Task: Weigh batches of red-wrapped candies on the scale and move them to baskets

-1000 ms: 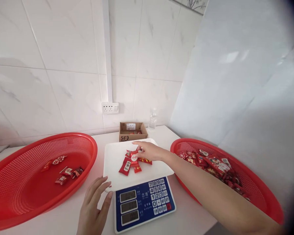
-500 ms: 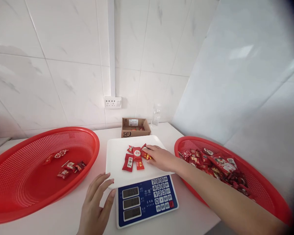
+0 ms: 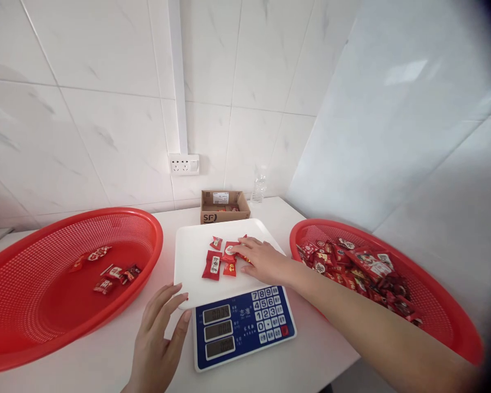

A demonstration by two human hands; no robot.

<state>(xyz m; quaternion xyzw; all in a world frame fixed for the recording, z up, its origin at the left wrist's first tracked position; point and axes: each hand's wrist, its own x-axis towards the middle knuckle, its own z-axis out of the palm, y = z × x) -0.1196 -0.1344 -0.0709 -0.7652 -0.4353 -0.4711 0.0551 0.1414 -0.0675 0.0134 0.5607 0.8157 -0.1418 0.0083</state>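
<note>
On the white tray (image 3: 192, 256) of a digital scale (image 3: 245, 327) lie several red wrapped candies (image 3: 211, 266). My right hand (image 3: 265, 262) reaches over the tray from the right, its fingers curved over candies at the pile's right side. Red and gold wrapper edges show around those fingers; the rest is hidden beneath them. At the tray's front left corner, my left hand (image 3: 159, 327) is open with fingers apart, fingertips at or very near the edge. The scale's blue panel carries lit displays and a keypad.
A red perforated basket (image 3: 65, 322) with a few candies stands on the left. Another red basket (image 3: 445, 327) on the right holds many packets. Behind the scale are a cardboard box (image 3: 225, 215) and a clear plastic bottle (image 3: 259, 188), near the tiled wall.
My right hand has shifted slightly left over the candies, covering more of the pile. One small candy now lies apart at the back. The view has tilted slightly; my left hand keeps its pose.
</note>
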